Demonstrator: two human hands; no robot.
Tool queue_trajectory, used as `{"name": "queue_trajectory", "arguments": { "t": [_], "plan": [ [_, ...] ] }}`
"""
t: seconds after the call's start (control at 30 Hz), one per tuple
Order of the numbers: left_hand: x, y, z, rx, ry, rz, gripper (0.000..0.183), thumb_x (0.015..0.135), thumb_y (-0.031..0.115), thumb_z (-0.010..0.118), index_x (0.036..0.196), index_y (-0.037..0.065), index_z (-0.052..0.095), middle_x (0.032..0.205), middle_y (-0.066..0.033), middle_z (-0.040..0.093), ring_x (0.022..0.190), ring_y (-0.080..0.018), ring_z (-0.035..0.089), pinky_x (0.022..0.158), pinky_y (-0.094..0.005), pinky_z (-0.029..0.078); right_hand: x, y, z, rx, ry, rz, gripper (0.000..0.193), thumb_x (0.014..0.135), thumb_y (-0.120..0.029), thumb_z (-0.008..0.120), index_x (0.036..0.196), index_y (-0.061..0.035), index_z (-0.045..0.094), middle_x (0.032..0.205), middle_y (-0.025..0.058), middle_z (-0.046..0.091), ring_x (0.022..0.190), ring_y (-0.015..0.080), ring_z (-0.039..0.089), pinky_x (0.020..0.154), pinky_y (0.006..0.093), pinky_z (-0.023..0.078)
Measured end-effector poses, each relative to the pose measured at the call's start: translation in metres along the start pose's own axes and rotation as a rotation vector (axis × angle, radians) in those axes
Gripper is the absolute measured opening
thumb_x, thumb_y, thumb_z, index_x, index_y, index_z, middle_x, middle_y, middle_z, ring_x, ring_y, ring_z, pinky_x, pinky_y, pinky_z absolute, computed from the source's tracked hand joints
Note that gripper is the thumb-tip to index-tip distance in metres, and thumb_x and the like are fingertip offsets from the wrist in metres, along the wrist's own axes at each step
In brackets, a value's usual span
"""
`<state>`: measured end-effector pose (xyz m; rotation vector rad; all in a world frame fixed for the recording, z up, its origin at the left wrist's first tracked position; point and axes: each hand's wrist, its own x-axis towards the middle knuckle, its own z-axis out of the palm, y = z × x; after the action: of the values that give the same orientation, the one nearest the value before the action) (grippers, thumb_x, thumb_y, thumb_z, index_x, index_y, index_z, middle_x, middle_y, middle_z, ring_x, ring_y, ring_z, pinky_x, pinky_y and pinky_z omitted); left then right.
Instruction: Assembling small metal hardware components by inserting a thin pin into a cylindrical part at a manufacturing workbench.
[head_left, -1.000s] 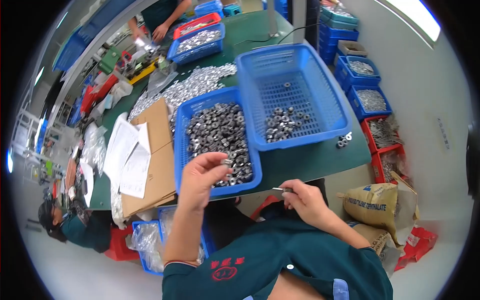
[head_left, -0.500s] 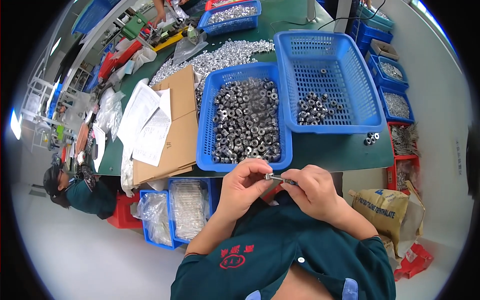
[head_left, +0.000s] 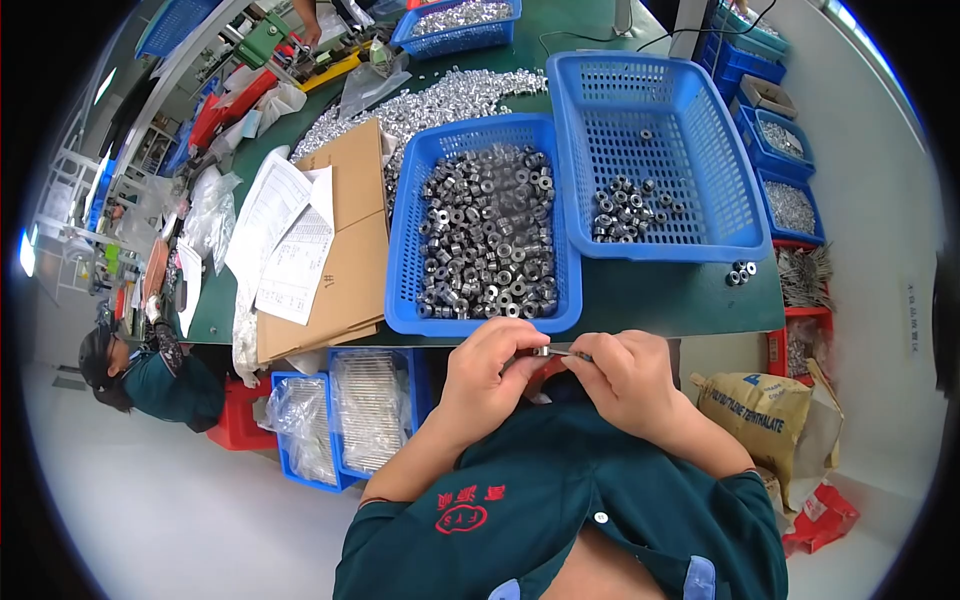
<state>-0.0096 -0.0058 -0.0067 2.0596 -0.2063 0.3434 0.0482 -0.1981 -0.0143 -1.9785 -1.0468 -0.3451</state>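
My left hand (head_left: 492,370) pinches a small metal bushing (head_left: 541,351) between thumb and fingertips, just past the table's front edge. Close beside it, my right hand (head_left: 628,378) is closed on a thin metal tool (head_left: 566,353), whose tip meets the bushing; most of the tool is hidden by the fingers. Beyond the hands stands a blue plastic basket (head_left: 397,290) heaped with similar bushings (head_left: 490,235). To its right, a larger blue basket (head_left: 690,250) holds a smaller cluster of bushings (head_left: 625,212).
Several loose bushings (head_left: 741,272) lie on the green table (head_left: 665,305) at right. Left of the baskets are cardboard (head_left: 355,215) and papers (head_left: 290,265); behind lies a pile of small shiny parts (head_left: 440,110). A yellow sack (head_left: 755,415) stands at right. A co-worker (head_left: 165,385) sits at left.
The whole view has shifted slightly. Both hands stay together at the bushing, and the bushing and tool are turned a little differently between the fingers.
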Motion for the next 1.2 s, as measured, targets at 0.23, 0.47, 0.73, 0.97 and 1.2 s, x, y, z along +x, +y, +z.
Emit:
{"name": "queue_trajectory", "arguments": {
  "t": [0.23,0.47,0.73,0.97,1.2],
  "plan": [
    [0.002,0.002,-0.001,0.005,-0.05,-0.022,0.022,0.075,-0.005,0.072,0.095,0.001,0.067,0.096,-0.0113,0.066,0.087,-0.0226,0.065,0.075,-0.0293,0.052,-0.012,0.005,0.008,0.346,-0.089,0.426,0.016,0.088,-0.016,0.068,0.084,-0.0012,0.061,0.056,0.0079,0.061,0.045,0.0152,0.057,0.043,0.0252,0.042],
    [-0.004,-0.009,0.005,-0.198,-0.02,-0.056,0.025,0.077,-0.006,0.072,0.1,0.002,0.069,0.101,-0.0101,0.065,0.088,-0.0175,0.064,0.074,-0.0258,0.051,-0.018,0.007,-0.002,0.879,-0.182,0.901,0.02,0.095,-0.019,0.061,0.09,0.0009,0.062,0.063,0.0025,0.061,0.054,0.0055,0.055,0.048,0.0227,0.043],
    [-0.002,0.002,0.011,-0.076,0.005,-0.001,0.031,0.076,-0.007,0.072,0.105,0.004,0.069,0.095,-0.0081,0.063,0.078,-0.0149,0.061,0.068,-0.025,0.05,-0.011,-0.001,-0.005,0.273,-0.05,0.274,0.009,0.085,-0.007,0.069,0.089,-0.0024,0.063,0.071,0.0066,0.065,0.056,0.0156,0.06,0.051,0.0275,0.046],
    [0.004,0.003,0.006,-0.08,-0.151,0.017,0.047,0.075,-0.01,0.067,0.12,0.005,0.062,0.091,-0.0068,0.062,0.074,-0.0137,0.06,0.066,-0.0249,0.049,-0.004,0.003,-0.015,0.077,-0.032,0.062,0.013,0.077,-0.006,0.073,0.086,-0.0053,0.063,0.065,0.0067,0.06,0.056,0.0262,0.059,0.052,0.0355,0.046],
    [0.009,0.006,0.011,-0.086,-0.197,0.014,0.052,0.074,-0.01,0.066,0.123,0.005,0.06,0.087,-0.0066,0.061,0.072,-0.0145,0.058,0.065,-0.0253,0.049,-0.007,0.008,-0.022,0.011,0.0,-0.022,0.013,0.076,-0.009,0.073,0.084,-0.0064,0.063,0.063,0.0042,0.056,0.055,0.0235,0.057,0.053,0.0348,0.044]
  ]
}}
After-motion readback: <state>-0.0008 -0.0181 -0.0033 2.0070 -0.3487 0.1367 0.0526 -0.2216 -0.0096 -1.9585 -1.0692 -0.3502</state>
